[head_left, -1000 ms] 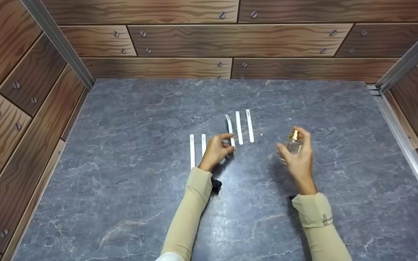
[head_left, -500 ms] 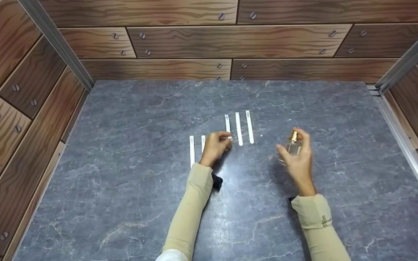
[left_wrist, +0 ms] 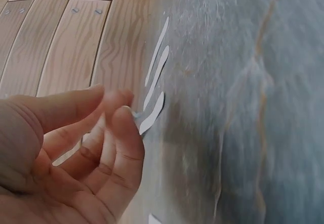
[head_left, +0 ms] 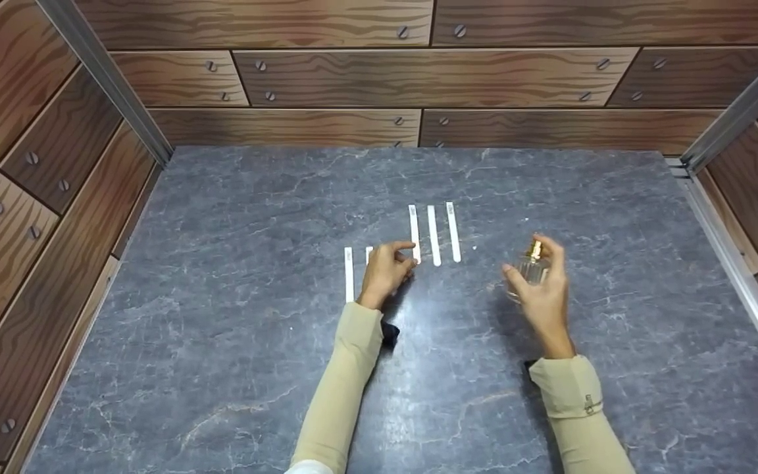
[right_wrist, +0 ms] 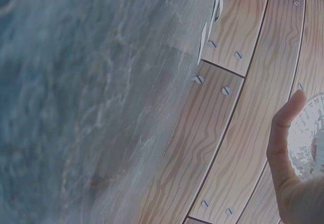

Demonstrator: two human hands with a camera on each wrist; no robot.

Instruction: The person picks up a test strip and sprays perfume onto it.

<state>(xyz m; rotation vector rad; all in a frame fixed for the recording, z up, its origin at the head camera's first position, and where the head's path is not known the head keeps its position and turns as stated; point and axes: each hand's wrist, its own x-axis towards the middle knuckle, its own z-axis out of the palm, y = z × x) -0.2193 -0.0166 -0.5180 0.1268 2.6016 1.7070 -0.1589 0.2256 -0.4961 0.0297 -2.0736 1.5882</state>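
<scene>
In the head view my right hand (head_left: 545,296) grips a clear glass perfume bottle (head_left: 530,271) with a gold sprayer, held above the table. Its index finger rests on the sprayer top and the thumb presses the glass side. The ribbed glass of the bottle (right_wrist: 310,140) shows at the edge of the right wrist view. Farther left, my left hand (head_left: 385,271) has thumb and index parted at the near end of a white paper test strip (head_left: 414,224). That strip lies on the table, leftmost in a row of three, next to a middle strip (head_left: 433,234) and a right strip (head_left: 453,230).
Two more white strips lie nearer and to the left: an outer strip (head_left: 349,273) and an inner strip (head_left: 369,251) partly hidden by the left hand. Dark marbled tabletop (head_left: 234,263) surrounds everything. A wood-patterned wall (head_left: 326,76) and metal posts (head_left: 99,76) bound the table.
The strip at my left fingers was bent and raised at its far end; it lies straight now, with the fingers loosened and slightly back left. My right hand and the bottle hold still.
</scene>
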